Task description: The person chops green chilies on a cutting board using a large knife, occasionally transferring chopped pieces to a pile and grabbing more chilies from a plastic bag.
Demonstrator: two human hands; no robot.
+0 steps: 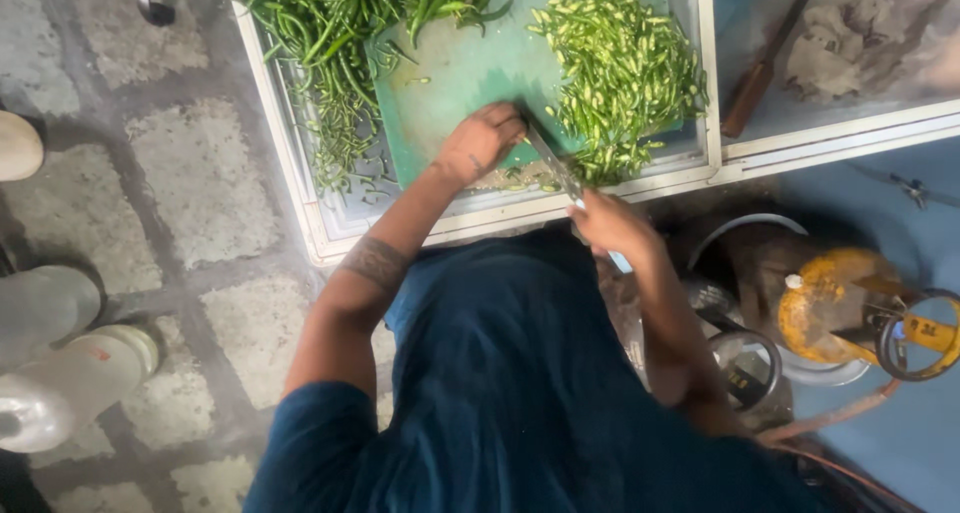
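Green plastic makes up the cutting board, which lies flat in a white-rimmed tray on the tabletop and looks stiff and steady enough to press on. Whole green chillies sprawl over its far left corner, light, smooth-skinned and likely to roll, best pinned in a bunch near the stems. Chopped chillies heap on the right side, loose and easily scattered. The knife crosses the near edge of the board, its thin blade rigid; the right hand is wrapped closed about the handle. The left hand is curled, knuckles up, pressing down on the board beside the blade; what lies beneath it cannot be seen
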